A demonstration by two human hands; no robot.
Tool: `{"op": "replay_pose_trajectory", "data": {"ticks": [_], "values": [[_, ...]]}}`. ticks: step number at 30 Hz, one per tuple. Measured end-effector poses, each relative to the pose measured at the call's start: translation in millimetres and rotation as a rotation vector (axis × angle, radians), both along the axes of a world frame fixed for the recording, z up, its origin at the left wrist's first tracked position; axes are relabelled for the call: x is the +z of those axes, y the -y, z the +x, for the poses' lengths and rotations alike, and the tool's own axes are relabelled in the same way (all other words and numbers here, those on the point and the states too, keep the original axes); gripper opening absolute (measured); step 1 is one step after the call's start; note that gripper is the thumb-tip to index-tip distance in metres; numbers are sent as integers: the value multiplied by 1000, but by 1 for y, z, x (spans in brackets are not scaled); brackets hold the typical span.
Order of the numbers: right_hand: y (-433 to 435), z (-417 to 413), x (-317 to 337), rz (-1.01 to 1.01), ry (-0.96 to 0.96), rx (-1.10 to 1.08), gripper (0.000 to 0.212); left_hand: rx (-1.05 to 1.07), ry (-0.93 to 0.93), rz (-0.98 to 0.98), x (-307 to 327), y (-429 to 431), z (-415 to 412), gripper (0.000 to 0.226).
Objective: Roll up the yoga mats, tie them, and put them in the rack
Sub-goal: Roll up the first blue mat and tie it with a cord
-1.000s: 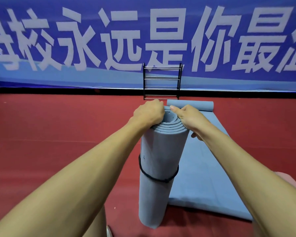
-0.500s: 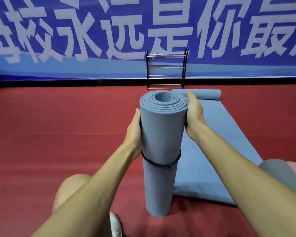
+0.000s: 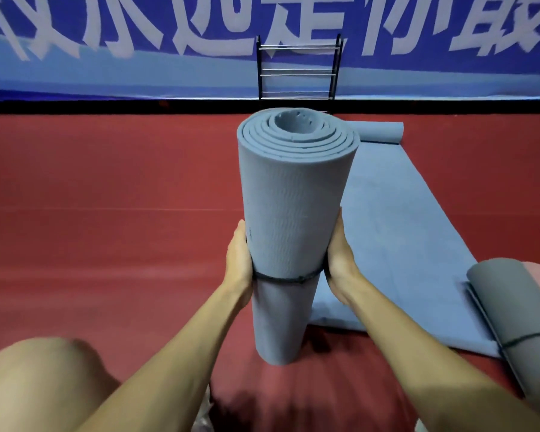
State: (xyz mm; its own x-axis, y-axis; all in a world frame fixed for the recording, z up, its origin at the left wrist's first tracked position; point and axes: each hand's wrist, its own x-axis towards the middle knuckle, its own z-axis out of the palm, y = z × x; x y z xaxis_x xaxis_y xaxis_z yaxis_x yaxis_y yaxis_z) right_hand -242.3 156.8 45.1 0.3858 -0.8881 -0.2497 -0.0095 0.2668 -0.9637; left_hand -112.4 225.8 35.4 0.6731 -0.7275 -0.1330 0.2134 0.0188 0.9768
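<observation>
Back wall: blue banner [image 3: 75,42] with large white characters, running the full width. Red floor [image 3: 106,198] below it, covering most of the view. Flat mat [image 3: 402,229], blue, laid out on the floor right of centre, stretching away toward the wall; its far end is curled into a small roll. Rolled mat [image 3: 293,188], blue-grey, stands upright at centre, just left of the flat mat, spiral end up and tilted slightly toward the camera; lower end is down at the floor, contact not certain. Bare knee [image 3: 38,378] at lower left. Grey roll [image 3: 518,307] lies at the right edge on the near corner of the flat mat, with a dark cord round it and something pink just behind it. Rack [image 3: 298,70], black frame with metal rungs, stands against the banner well beyond the rolled mat and directly behind it. Left hand [image 3: 239,260] and right hand [image 3: 340,260] clasp the rolled mat from opposite sides at mid-height, thumbs lying up the near face, fingers wrapping round the back out of sight. Black cord [image 3: 281,279] circles the rolled mat at the level of the hands, knot facing the camera.
</observation>
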Motion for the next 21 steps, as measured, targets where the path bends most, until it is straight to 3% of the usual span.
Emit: {"op": "replay_pose_trajectory", "data": {"ticks": [6,8,10,16,18,21], "values": [[1,-3,-58,-20,-197,-88,70,-41,-106,-30,-15,-7,6,38],[8,-4,-57,22,-207,-105,57,-19,-161,-80,-25,-9,10,39],[9,-7,-55,87,-157,-96,39,-127,-95,-71,-29,-13,7,62],[20,-15,-68,227,-36,-176,36,-660,237,97,-37,-26,3,123],[18,-15,-64,241,-22,-123,34,-608,289,155,-39,-24,1,133],[18,-18,-61,252,3,-80,34,-459,372,148,-38,-18,-6,120]]}}
